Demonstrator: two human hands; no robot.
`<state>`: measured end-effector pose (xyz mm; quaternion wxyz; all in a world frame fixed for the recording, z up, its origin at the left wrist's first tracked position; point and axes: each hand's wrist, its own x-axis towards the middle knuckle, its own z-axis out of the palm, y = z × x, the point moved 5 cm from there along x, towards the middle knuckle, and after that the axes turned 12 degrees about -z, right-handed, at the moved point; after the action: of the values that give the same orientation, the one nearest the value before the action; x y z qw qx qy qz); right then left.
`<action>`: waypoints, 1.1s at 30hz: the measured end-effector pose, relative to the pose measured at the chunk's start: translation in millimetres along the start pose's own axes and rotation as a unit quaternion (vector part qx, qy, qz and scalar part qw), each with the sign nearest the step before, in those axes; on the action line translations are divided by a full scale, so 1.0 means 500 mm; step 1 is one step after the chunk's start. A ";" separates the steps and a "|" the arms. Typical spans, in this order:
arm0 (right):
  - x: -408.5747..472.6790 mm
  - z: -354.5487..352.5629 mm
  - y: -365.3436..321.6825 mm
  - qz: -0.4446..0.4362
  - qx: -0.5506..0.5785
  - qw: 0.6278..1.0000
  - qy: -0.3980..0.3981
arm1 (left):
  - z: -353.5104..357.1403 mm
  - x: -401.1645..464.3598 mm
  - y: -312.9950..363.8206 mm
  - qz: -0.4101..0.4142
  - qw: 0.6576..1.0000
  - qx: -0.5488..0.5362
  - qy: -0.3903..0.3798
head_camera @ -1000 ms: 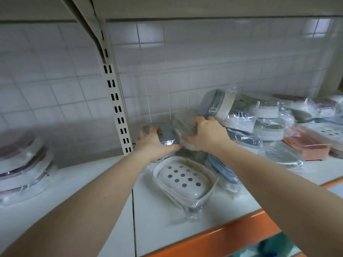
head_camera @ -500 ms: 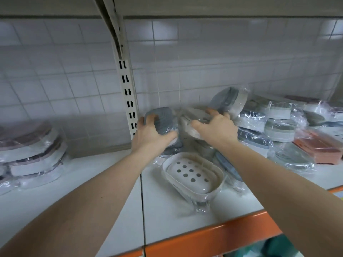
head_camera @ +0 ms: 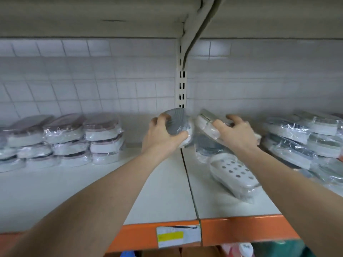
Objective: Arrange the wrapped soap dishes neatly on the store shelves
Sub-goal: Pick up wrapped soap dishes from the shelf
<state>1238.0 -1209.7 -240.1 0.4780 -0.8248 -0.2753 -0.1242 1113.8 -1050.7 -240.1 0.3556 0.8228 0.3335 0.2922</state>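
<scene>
My left hand (head_camera: pixel 161 133) grips a grey-topped wrapped soap dish (head_camera: pixel 177 122), tilted up off the shelf near the slotted upright. Just to its right, my right hand (head_camera: pixel 235 132) holds a white wrapped soap dish (head_camera: pixel 207 121), also tilted. Below my right hand another grey wrapped dish (head_camera: pixel 206 145) lies flat. A white perforated dish (head_camera: pixel 234 172) in plastic lies on the shelf (head_camera: pixel 167 191) closer to me. Neat stacks of pink-topped wrapped dishes (head_camera: pixel 74 140) fill the shelf's left side. A loose pile of wrapped dishes (head_camera: pixel 300 138) sits on the right.
A slotted metal upright (head_camera: pixel 181 88) runs up the tiled back wall between my hands. The upper shelf's underside hangs close overhead. The shelf's orange front edge (head_camera: pixel 241 230) carries a price label (head_camera: pixel 178 236). Goods on a lower shelf show beneath it.
My view swung left, bringing the stacked pink-topped dishes fully into sight. Both hands lifted their dishes slightly and shifted left with them, away from the right-hand pile.
</scene>
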 end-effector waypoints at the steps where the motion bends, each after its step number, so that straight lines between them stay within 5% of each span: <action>1: -0.011 0.007 -0.026 -0.013 -0.006 1.000 -0.003 | -0.027 -0.005 -0.010 0.000 1.000 0.006 0.004; 11: -0.231 0.220 -0.369 -0.092 -0.004 0.994 -0.054 | -0.429 -0.106 -0.234 0.004 0.995 0.068 0.073; 20: -0.451 0.493 -0.668 -0.155 0.011 0.977 -0.143 | -0.809 -0.208 -0.511 -0.077 0.980 0.124 0.138; 33: -0.517 0.795 -0.940 -0.224 0.047 0.954 -0.195 | -1.099 -0.186 -0.777 -0.135 0.960 0.151 0.195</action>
<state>734.4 -771.7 -226.1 0.4133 -0.7264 -0.5467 -0.0517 530.4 -702.9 -249.1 0.1915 0.7413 0.5446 0.3424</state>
